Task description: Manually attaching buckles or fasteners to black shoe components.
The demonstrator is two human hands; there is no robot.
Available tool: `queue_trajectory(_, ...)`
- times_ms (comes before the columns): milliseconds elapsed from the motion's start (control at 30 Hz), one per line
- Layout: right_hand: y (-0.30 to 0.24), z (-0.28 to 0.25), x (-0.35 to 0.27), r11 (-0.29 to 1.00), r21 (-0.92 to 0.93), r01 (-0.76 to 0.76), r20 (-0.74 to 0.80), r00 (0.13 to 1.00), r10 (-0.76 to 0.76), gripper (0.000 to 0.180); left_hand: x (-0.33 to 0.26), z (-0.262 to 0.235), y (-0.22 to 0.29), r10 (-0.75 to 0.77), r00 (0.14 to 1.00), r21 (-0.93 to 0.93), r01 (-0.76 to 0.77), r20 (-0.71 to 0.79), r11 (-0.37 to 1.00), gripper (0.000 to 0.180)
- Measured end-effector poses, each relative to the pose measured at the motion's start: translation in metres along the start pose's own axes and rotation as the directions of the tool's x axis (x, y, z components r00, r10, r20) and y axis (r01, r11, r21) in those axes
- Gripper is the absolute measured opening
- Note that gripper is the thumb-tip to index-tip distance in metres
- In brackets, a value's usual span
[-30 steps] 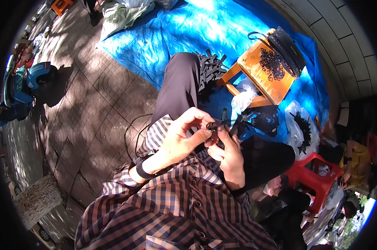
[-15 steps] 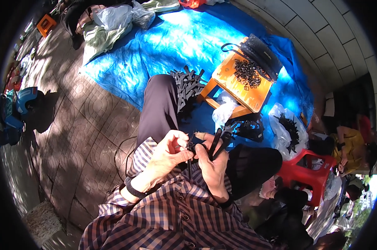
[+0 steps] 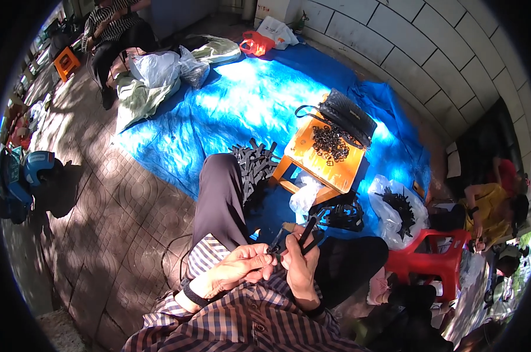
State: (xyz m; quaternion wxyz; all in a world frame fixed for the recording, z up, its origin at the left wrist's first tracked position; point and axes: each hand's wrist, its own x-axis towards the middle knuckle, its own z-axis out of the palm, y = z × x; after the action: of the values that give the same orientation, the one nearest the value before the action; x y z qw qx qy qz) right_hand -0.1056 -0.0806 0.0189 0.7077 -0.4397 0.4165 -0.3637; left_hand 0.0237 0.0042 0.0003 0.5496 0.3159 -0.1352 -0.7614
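Observation:
My left hand (image 3: pixel 245 264) is closed in a pinch, thumb against fingertips, on a small black piece (image 3: pixel 272 250) whose exact shape is hidden between the fingers. Right beside it, my right hand (image 3: pixel 302 264) is wrapped round black straps (image 3: pixel 307 230), whose ends stick up past the fingers. The two hands almost touch, low in front of my body. Beyond my knee, a heap of black straps (image 3: pixel 255 167) lies on the blue tarp (image 3: pixel 259 100). Many small black buckles (image 3: pixel 331 144) lie on an orange stool (image 3: pixel 318 167).
A black pouch (image 3: pixel 347 117) rests on the stool. A clear bag (image 3: pixel 397 211) of black pieces lies near a red stool (image 3: pixel 426 264). White sacks (image 3: pixel 154 76) lie at the far left. People (image 3: pixel 491 208) sit at the right; another (image 3: pixel 116 29) sits at the back left.
The view has tipped up, so the stool, tarp and hands appear lower. My hands stay together; the dark length that hung below them no longer shows.

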Motion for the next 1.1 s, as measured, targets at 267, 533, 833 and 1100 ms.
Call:
queue_trajectory(267, 0.005, -0.008, 0.006, 0.999, -0.048, 0.008, 0.244, 0.970, 0.003, 0.025, -0.002, 0.011, 0.002, 0.174, 0.981, 0.365, -0.131, -0.085, 0.922, 0.025)
queue_trajectory(533, -0.017, 0.002, 0.028, 0.954, 0.266, -0.136, 0.301, 0.952, 0.052, 0.035, -0.001, 0.018, -0.010, 0.280, 0.953, 0.201, -0.254, -0.114, 0.946, 0.024)
queue_trajectory(833, 0.003, 0.002, 0.025, 0.997, -0.072, -0.002, 0.222, 0.975, 0.018, 0.028, -0.001, 0.013, -0.006, 0.281, 0.946, 0.368, -0.205, -0.164, 0.907, 0.019)
queue_trajectory(1100, 0.003, -0.008, 0.017, 0.967, -0.020, 0.254, 0.235, 0.941, -0.242, 0.027, 0.000, 0.011, -0.013, 0.393, 0.886, 0.435, -0.262, -0.245, 0.861, 0.019)
